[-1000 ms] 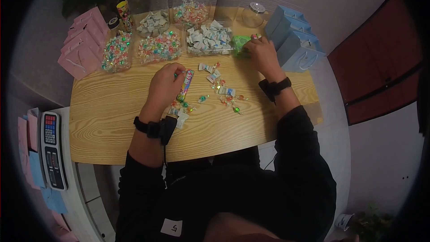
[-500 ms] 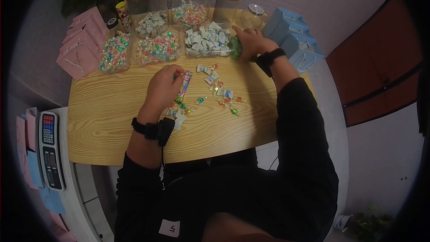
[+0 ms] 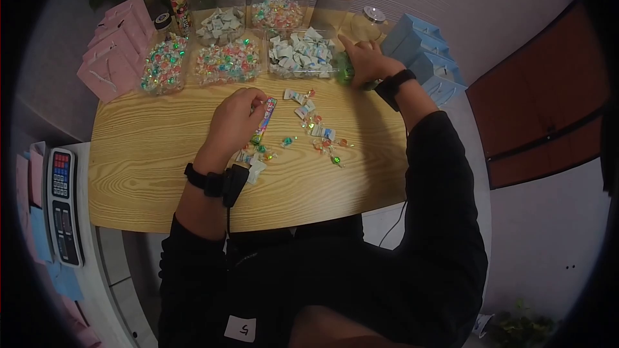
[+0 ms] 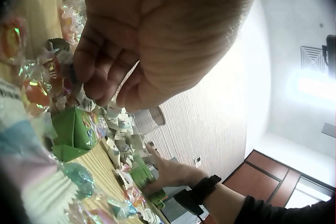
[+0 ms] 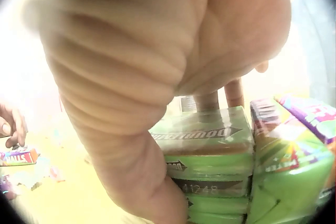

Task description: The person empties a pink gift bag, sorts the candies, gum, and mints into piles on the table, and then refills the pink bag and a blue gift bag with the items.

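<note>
The left hand (image 3: 237, 122) is bent over the table beside a colourful slim pack (image 3: 268, 113). Its curled fingertips pinch a small dark-green wrapped candy (image 4: 59, 44), partly hidden by the fingers. The pack's green end (image 4: 72, 133) shows below that hand in the left wrist view. At the back right, the right hand (image 3: 371, 64) grips a stack of green gum packs (image 5: 210, 155), thumb on the near side and fingers behind. Another green packet (image 5: 286, 166) stands against the stack. Loose wrapped candies (image 3: 322, 132) lie between the hands.
Clear tubs of wrapped candies (image 3: 227, 63) and white sachets (image 3: 300, 57) line the back. Pink bags (image 3: 116, 58) stand left, blue bags (image 3: 425, 51) right. A wooden-lidded jar (image 3: 332, 9) and a glass jar (image 3: 367, 24) are behind. A scale (image 3: 64, 206) sits far left.
The right hand has moved from above the green packs to round their side, its thumb now spread apart. The left hand has stayed nearly in place. The head view has shifted slightly.
</note>
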Available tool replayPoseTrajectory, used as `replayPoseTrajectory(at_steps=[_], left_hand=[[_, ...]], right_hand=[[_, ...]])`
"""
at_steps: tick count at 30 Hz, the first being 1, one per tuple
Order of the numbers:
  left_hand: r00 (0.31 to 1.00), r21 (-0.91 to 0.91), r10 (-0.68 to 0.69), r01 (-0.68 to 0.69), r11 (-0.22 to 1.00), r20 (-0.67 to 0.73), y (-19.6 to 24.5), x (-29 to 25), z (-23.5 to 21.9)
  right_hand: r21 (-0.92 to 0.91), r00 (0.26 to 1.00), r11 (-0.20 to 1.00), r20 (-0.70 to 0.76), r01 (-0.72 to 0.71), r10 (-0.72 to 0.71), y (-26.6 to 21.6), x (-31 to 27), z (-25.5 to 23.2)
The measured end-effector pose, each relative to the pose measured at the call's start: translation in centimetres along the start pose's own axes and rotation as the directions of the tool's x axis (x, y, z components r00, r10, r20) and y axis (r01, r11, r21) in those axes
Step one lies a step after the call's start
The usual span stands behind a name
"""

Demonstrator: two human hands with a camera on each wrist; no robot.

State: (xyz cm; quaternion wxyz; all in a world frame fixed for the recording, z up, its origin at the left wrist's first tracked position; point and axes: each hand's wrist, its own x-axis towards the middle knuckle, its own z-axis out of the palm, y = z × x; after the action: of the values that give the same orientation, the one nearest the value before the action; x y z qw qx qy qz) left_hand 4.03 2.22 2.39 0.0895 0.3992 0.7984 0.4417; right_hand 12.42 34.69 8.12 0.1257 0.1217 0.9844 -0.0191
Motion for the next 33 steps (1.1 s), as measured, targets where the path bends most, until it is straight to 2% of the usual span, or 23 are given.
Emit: replayPoseTrajectory(at_steps=[5, 7, 14, 17, 19, 20, 21, 23, 24, 26, 29, 33], left_hand=[[0.999, 0.018, 0.029, -0.030, 0.999, 0.017, -0.3, 0.0, 0.1], [0.999, 0.035, 0.027, -0.028, 0.999, 0.023, -0.1, 0.0, -0.1], [1.000, 0.035, 0.015, -0.016, 0.999, 0.028, -0.3, 0.1, 0.1], [0.997, 0.002, 0.072, -0.072, 0.997, -0.012, -1.2, 0.2, -0.2], [0.997, -0.021, 0.025, -0.027, 0.999, -0.079, -1.1, 0.4, -1.1], [0.996, -0.014, 0.015, -0.016, 1.000, -0.084, -1.0, 0.4, -1.7], [0.994, 0.007, -0.012, 0.012, 1.000, -0.112, -0.8, 0.4, -2.2], [0.990, 0.034, -0.038, 0.043, 0.998, -0.132, -1.0, 0.6, -2.5], [0.989, 0.045, -0.034, 0.041, 0.998, -0.146, -1.5, 0.7, -2.4], [0.988, 0.066, -0.021, 0.032, 0.997, -0.154, -1.9, 0.7, -2.2], [0.990, 0.089, -0.026, 0.039, 0.995, -0.142, -2.2, 0.8, -1.8], [0.993, 0.092, 0.002, 0.009, 0.996, -0.119, -2.5, 0.8, -1.7]], right_hand=[[-0.046, 1.000, 0.999, -0.006, -0.014, 0.014, 0.3, -0.3, 0.1], [-0.029, 0.999, 0.998, -0.016, 0.049, -0.049, 0.9, 0.4, 0.6], [-0.034, 1.000, 0.999, 0.005, 0.026, -0.026, 1.0, 0.4, 0.6], [-0.036, 0.998, 0.998, -0.025, 0.049, -0.050, 0.6, -0.3, 0.3], [-0.109, 0.984, 0.994, -0.173, 0.017, -0.036, 0.2, -1.3, -0.2], [-0.133, 0.925, 0.989, -0.363, 0.070, -0.114, -0.2, -1.9, -0.3], [-0.129, 0.925, 0.988, -0.360, 0.081, -0.123, -0.9, -2.2, -0.3], [-0.129, 0.844, 0.962, -0.461, 0.240, -0.272, -4.6, -3.7, -1.5], [-0.015, 0.756, 0.884, -0.512, 0.467, -0.408, -6.5, -3.6, -0.7], [0.018, 0.705, 0.786, -0.454, 0.618, -0.545, -10.4, -3.7, 1.2], [0.057, 0.668, 0.745, -0.491, 0.665, -0.559, -13.7, -2.5, 3.3], [-0.042, 0.664, 0.778, -0.495, 0.627, -0.561, -14.6, -1.4, 4.4]])
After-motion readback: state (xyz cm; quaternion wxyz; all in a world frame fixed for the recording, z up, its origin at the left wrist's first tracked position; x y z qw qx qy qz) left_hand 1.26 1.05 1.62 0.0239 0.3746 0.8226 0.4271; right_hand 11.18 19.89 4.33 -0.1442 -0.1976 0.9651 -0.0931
